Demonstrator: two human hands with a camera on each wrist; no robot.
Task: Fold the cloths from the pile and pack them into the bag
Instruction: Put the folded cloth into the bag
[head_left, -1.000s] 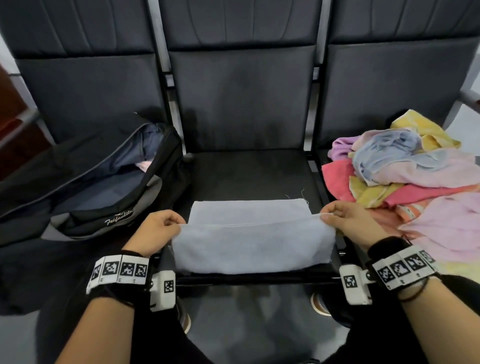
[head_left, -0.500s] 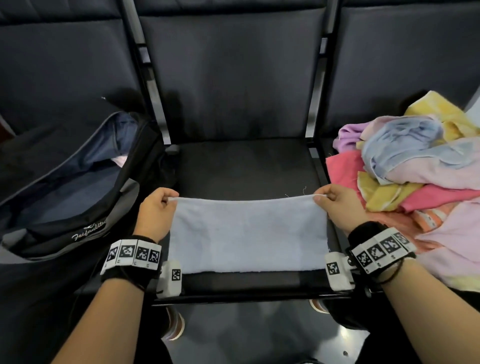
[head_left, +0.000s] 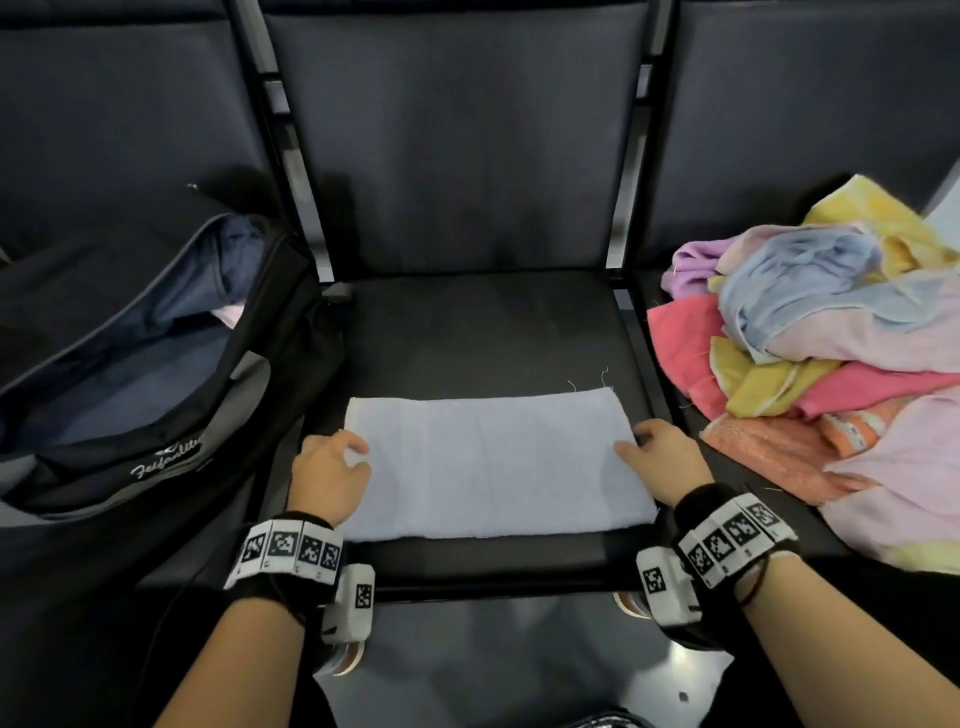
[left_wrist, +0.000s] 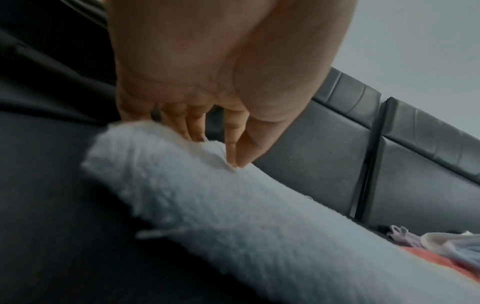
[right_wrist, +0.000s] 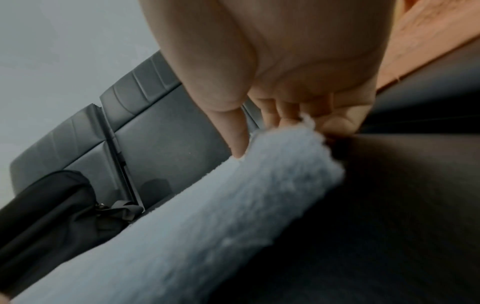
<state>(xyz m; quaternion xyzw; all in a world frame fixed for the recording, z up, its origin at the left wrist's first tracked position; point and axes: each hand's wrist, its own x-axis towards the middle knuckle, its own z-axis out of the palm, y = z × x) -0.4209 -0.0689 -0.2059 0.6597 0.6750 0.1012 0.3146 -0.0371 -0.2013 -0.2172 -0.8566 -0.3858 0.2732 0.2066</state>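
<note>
Released, both hands' fingers rest spread on folded cloth; bag gapes.

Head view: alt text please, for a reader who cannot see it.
A folded pale blue cloth lies flat on a dark seat, the left hand and right hand at its ends. An open black bag sits left, a pile of coloured cloths right.

Dim, soft light throughout; wrist views blurred up close, head view bowed at edges.
</note>
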